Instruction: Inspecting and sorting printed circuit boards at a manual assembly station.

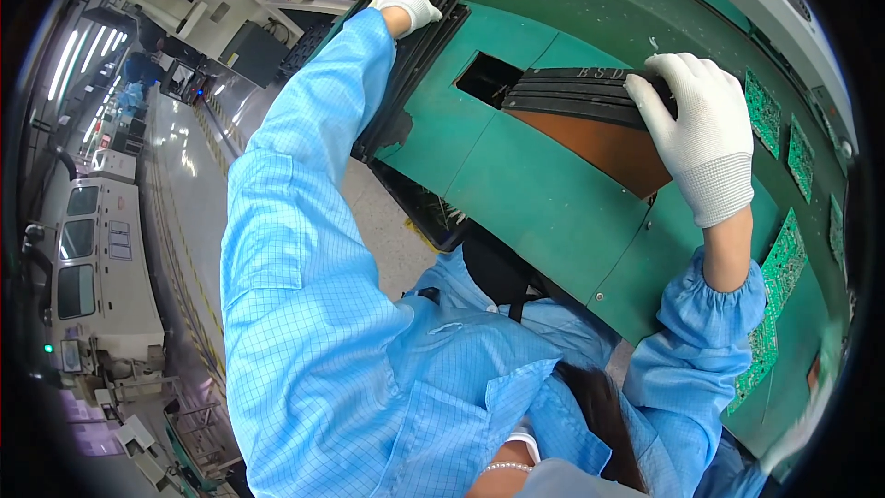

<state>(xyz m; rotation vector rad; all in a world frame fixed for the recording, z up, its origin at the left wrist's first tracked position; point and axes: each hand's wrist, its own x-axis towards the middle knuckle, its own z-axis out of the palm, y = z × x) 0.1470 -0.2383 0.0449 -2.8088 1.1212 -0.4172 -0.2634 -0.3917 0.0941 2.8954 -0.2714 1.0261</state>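
My left hand [408,2], in a white knit glove, reaches far out to the left. Its fingers curl over the top of a stack of black trays [413,74] standing at the left end of the green bench. My right hand [698,129], gloved the same way, is over the right end of a pile of flat black trays [576,92]. Its thumb is on the near side and its fingers wrap over the far side. The pile has a brown panel [590,143] on its near face and lies tilted across the green bench top [525,175].
A dark rectangular opening [486,80] in the bench is left of the pile. Green circuit boards [779,281] line the right side. A blurred pale shape [811,415] shows at lower right. Left of me run a floor aisle [180,166] and a white machine [97,258].
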